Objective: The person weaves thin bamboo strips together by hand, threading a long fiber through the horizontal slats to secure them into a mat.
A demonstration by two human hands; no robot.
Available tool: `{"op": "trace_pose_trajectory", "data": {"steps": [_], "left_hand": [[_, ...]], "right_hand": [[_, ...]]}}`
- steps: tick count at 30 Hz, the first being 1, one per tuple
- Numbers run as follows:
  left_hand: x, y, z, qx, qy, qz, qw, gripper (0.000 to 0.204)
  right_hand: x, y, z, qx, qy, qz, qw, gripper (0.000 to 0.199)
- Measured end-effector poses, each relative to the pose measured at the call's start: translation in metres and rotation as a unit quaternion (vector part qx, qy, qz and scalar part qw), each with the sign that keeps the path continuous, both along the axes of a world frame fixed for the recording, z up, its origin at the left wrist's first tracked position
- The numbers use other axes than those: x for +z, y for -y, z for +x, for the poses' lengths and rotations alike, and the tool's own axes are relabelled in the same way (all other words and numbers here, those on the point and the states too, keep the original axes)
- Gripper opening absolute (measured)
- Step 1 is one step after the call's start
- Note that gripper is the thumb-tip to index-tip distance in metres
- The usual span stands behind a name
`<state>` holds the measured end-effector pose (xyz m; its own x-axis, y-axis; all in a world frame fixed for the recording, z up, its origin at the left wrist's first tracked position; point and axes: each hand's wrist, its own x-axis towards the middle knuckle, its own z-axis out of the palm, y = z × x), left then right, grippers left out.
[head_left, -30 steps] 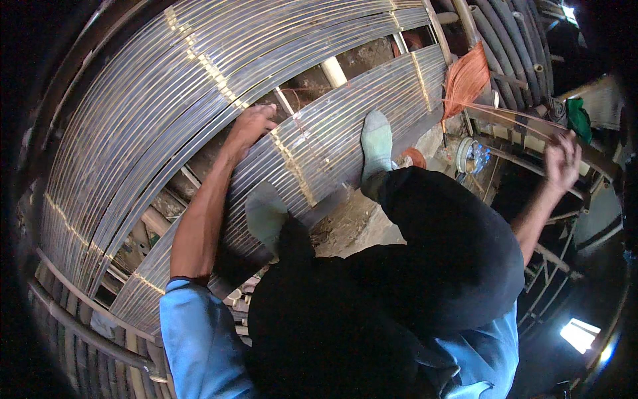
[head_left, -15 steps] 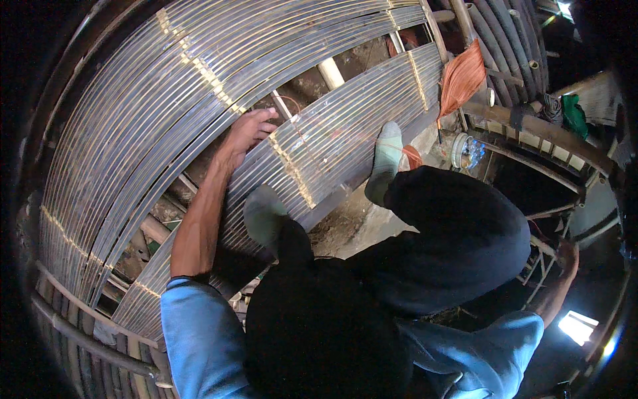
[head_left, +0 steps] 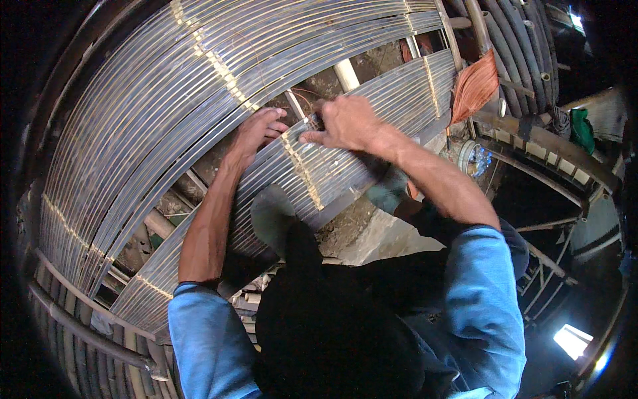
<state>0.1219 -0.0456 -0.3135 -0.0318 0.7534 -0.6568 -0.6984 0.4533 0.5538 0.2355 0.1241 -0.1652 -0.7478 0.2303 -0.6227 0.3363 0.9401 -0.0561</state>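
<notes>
Two curved bands of thin grey steel rods, the lower band [head_left: 332, 166] and the upper band [head_left: 166, 86], run across the view, bound by pale cross ties [head_left: 302, 166]. My left hand [head_left: 256, 133] lies on the upper edge of the lower band, fingers over the gap. My right hand [head_left: 342, 123] is just to its right on the same band, its fingers closed on a small dark tool [head_left: 314, 122] at the tie line. My two feet in grey footwear, one [head_left: 271, 214] on the band's lower edge and the other [head_left: 389, 193] beside it, are below the hands.
Between the bands a gap shows wooden poles [head_left: 345, 73] and earth. An orange bundle [head_left: 473, 86] hangs at the upper right beside dark pipes [head_left: 525, 46]. A scaffold frame [head_left: 551, 266] and a drop lie to the right. A green cloth [head_left: 581, 130] hangs far right.
My right hand left the frame at the far right, swung down, and now sits on the rods beside the left hand. My right foot has drawn back off the band. The left hand stayed.
</notes>
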Motion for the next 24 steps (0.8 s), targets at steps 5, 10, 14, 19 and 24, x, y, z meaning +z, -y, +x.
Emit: {"op": "trace_pose_trajectory", "data": {"steps": [5, 10, 14, 19, 24], "left_hand": [[0.004, 0.002, -0.002, -0.023, -0.009, -0.022, 0.999, 0.043], [0.008, -0.004, -0.001, -0.005, -0.002, -0.019, 1.0, 0.047], [0.009, -0.004, -0.004, -0.008, 0.0, -0.025, 1.0, 0.053], [0.015, -0.013, -0.001, 0.002, 0.003, -0.008, 1.0, 0.069], [0.016, -0.017, 0.003, -0.024, -0.008, 0.001, 1.0, 0.081]], "right_hand": [[0.001, -0.038, 0.031, -0.198, -0.007, -0.351, 0.915, 0.022], [0.077, -0.162, 0.095, -0.364, 0.04, -0.277, 0.889, 0.027], [0.162, -0.247, 0.146, -0.364, 0.119, -0.096, 0.919, 0.045], [0.241, -0.344, 0.332, -0.326, 0.112, 0.101, 0.933, 0.04], [0.173, -0.329, 0.312, -0.081, 0.139, 0.322, 0.933, 0.048]]}}
